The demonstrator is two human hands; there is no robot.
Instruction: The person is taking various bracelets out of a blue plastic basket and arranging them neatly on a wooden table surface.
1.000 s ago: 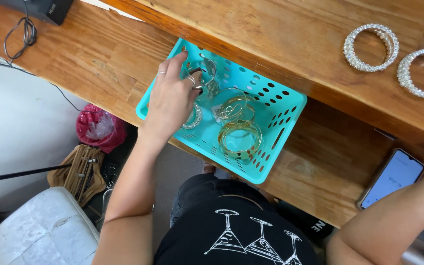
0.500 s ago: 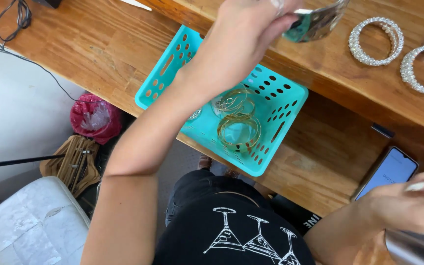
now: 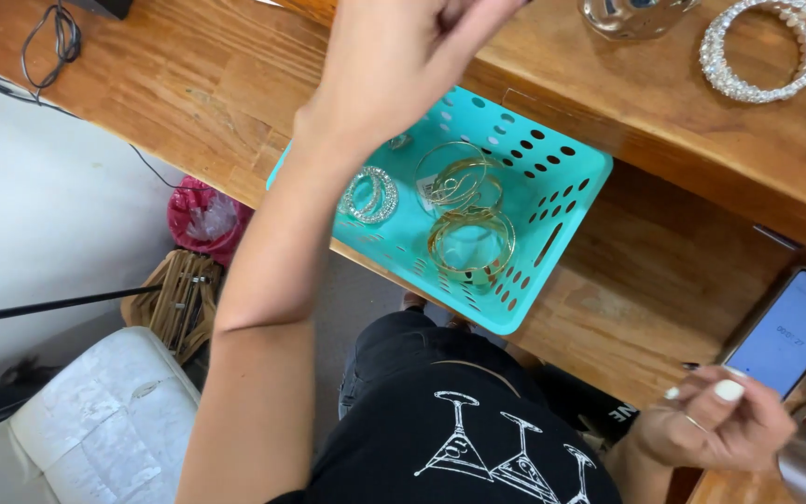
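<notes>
My left hand (image 3: 403, 65) hovers empty with loosely spread fingers over the perforated turquoise plastic basket (image 3: 552, 177), whose stacked gold metal bangles (image 3: 470, 245) lie at 5 o'clock from it, while my right hand (image 3: 715, 425), far off at 4 o'clock, is curled, its grip unclear.

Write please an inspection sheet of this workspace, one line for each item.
Surface: wooden desk with a raised shelf.
Job's things: teal basket holding gold bangles and a sparkly bangle.
Clutter: two beaded bracelets, a silver cuff, a phone.
Grippers: left hand raised above the basket; right hand loosely curled by the phone.
Cables: black cord.
Surroundings: pink bag, white cushion.
</notes>
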